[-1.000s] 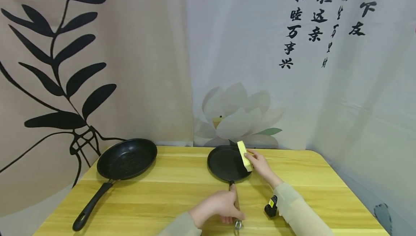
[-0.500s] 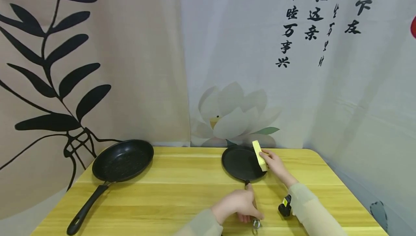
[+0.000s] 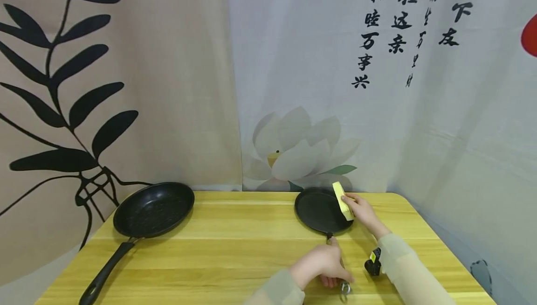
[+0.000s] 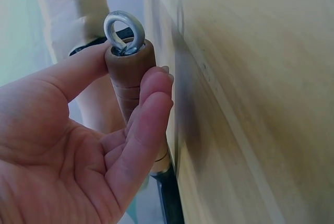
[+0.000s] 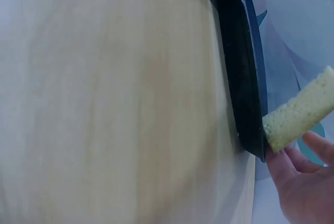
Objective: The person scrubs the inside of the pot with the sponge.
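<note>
Yellow sponge [image 3: 342, 201] leans over the right side of the small pan [image 3: 318, 211], its lower end at the rim, gripped in the fingers of the right hand [image 3: 364, 212]. The left hand [image 3: 322, 264] holds that pan's brown handle [image 4: 125, 78], thumb on one side, fingers curled round the other; a metal ring [image 4: 139, 30] sticks out of the end. Well apart to the left, a big pan [image 3: 153, 209] sits on the wooden table [image 3: 218, 258], handle toward the near edge. Behind hangs a curtain [image 3: 184, 86] printed with leaves, a flower and writing.
</note>
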`<state>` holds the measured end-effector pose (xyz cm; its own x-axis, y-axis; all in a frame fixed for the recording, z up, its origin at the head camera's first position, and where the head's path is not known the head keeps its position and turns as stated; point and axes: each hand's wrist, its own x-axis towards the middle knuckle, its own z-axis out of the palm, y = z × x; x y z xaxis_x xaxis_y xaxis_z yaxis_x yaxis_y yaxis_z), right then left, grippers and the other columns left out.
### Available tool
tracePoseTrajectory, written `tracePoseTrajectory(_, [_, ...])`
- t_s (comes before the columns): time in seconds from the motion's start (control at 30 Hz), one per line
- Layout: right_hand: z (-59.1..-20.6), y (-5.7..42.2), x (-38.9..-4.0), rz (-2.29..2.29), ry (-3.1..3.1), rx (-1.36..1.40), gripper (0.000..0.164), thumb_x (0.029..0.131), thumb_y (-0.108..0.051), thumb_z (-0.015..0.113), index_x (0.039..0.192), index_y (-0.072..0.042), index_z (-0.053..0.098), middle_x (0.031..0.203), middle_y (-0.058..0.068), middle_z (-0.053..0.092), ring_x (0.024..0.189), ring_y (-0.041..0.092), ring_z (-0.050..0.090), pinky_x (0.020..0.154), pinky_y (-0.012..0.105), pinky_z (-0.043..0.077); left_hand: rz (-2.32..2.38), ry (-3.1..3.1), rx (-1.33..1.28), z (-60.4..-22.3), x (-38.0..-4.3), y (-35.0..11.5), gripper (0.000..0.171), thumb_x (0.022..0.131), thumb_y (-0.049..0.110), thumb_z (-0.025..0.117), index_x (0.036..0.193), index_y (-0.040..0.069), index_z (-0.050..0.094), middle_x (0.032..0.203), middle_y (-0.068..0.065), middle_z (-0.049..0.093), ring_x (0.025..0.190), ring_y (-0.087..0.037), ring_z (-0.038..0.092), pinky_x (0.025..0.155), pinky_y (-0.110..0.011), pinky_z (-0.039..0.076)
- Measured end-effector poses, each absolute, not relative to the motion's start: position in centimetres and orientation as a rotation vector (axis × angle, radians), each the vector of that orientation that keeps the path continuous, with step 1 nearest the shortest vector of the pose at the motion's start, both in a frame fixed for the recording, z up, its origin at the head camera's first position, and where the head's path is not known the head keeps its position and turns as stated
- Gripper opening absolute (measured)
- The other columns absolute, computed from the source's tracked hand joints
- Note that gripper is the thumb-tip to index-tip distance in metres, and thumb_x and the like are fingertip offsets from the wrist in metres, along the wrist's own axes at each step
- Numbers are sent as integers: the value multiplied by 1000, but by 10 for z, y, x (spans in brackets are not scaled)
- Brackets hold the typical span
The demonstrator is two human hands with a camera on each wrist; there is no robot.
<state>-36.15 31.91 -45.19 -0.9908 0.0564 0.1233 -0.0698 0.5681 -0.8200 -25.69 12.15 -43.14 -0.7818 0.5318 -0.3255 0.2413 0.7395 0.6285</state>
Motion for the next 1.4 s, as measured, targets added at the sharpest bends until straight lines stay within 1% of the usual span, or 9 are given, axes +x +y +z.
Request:
tracePoseTrajectory(0.03, [-452, 320, -362, 1388, -2665, 15, 63, 101, -41, 50, 140, 8, 43, 125, 27, 55, 98, 26, 57, 79, 32, 48, 792, 2445, 583, -431, -257, 122, 103, 80, 41, 79, 151, -5, 20, 52, -2, 63, 39, -15, 57, 41, -28, 50])
tracePoseTrajectory(0.13, [-453, 321, -364, 1361, -2681, 19, 64, 100, -43, 50, 140, 7, 44, 128, 29, 54, 106, 32, 57, 84, 36, 49, 808, 2435, 576, -431, -257, 124, 104, 80, 40, 80, 150, -7, 19, 52, -3, 63, 39, -15, 57, 41, -28, 50])
tracePoseTrajectory(0.3, [-453, 321, -366, 1324, -2701, 24, 64, 100, -43, 51, 139, 7, 44, 124, 29, 56, 101, 31, 58, 80, 35, 49, 824, 2418, 566, -431, -259, 127, 104, 81, 39, 80, 150, -6, 18, 53, -3, 64, 39, -16, 57, 41, -28, 50])
tracePoseTrajectory(0.4, [-453, 321, -367, 1316, -2703, 12, 64, 100, -43, 51, 140, 7, 44, 123, 28, 57, 100, 30, 58, 78, 34, 49, 831, 2415, 566, -431, -259, 128, 103, 81, 39, 79, 151, -6, 18, 53, -4, 64, 40, -16, 57, 42, -28, 51])
tracePoseTrajectory(0.63, [-455, 322, -367, 1292, -2700, 11, 65, 100, -44, 50, 141, 7, 43, 129, 29, 53, 109, 36, 56, 88, 44, 49, 848, 2428, 571, -432, -257, 131, 103, 81, 40, 78, 151, -5, 18, 53, -4, 64, 40, -16, 58, 42, -28, 50])
tracePoseTrajectory(0.9, [-451, 321, -366, 1285, -2723, 29, 69, 99, -47, 51, 142, 6, 42, 129, 30, 52, 110, 39, 55, 88, 48, 49, 840, 2425, 590, -432, -257, 130, 101, 82, 43, 77, 152, -3, 19, 55, -3, 64, 42, -17, 59, 41, -28, 50])
tracePoseTrajectory(1.07, [-446, 320, -366, 1287, -2729, 48, 69, 99, -47, 52, 144, 4, 40, 135, 30, 48, 117, 41, 52, 94, 51, 47, 888, 2417, 595, -430, -257, 126, 101, 84, 47, 74, 153, -2, 19, 56, -5, 64, 43, -19, 59, 41, -30, 50])
tracePoseTrajectory(1.2, [-439, 317, -367, 1294, -2728, 77, 69, 99, -47, 51, 144, 3, 40, 138, 29, 46, 120, 42, 50, 96, 52, 45, 953, 2404, 618, -428, -257, 118, 97, 84, 50, 72, 154, 4, 22, 56, -6, 64, 43, -20, 59, 42, -32, 51])
tracePoseTrajectory(1.4, [-423, 303, -371, 1313, -2726, 134, 69, 99, -49, 50, 146, 0, 38, 146, 26, 39, 129, 43, 41, 102, 57, 38, 1030, 2391, 716, -417, -261, 93, 82, 88, 49, 68, 153, 14, 32, 60, -7, 63, 44, -21, 58, 44, -36, 53])
